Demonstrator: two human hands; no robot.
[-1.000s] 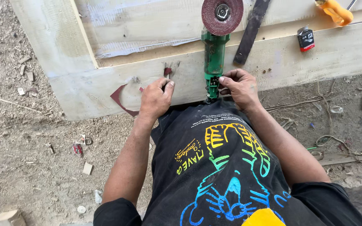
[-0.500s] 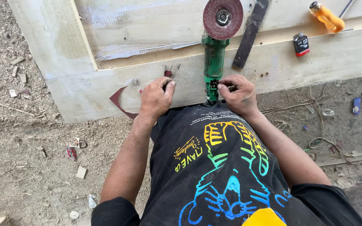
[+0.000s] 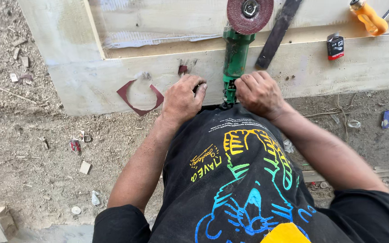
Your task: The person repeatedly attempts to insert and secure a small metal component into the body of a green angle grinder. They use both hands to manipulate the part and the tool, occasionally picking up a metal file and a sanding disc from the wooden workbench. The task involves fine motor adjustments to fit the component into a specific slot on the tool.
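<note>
Both hands crowd the green angle grinder on the wooden frame; left hand curled at its tail; right hand fisted beside it; grip unclear.

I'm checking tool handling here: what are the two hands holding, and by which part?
Both hands, left and right, are at the rear end of the green angle grinder with the red disc, lying on the pale wooden frame. Whether either truly grips cannot be told.

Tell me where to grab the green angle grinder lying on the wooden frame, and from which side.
Probably best taken by the slim green body of the angle grinder, reached from the person's side. It lies flat on the wooden frame with its red disc at the far end. The left hand and right hand are at its near end.
</note>
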